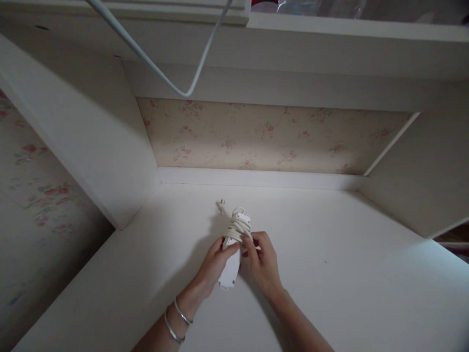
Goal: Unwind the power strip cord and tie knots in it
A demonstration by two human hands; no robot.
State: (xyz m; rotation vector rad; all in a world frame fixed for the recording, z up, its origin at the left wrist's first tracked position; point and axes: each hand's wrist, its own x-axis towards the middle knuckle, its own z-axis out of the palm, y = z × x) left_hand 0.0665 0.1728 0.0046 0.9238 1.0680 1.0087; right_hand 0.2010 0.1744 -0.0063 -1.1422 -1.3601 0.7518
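Note:
My left hand (216, 261) grips a white power strip (230, 266) from its left side, thumb across its face. Around the strip's upper part a white cord (239, 228) is wound in several loops. The fingers of my right hand (263, 259) pinch the cord at the right edge of the loops. A two-pin plug (221, 205) on the cord's end sticks out at the upper left of the strip. The strip's far end points toward the back wall, and it is held above the white desk surface (330, 293).
A white cable (157, 71) hangs in a V at the top, nearer the camera. White panels (98, 146) stand left and right, with a shelf (293, 49) overhead holding plastic items. Floral wallpaper (271, 139) shows behind the desk. Two silver bangles circle my left wrist.

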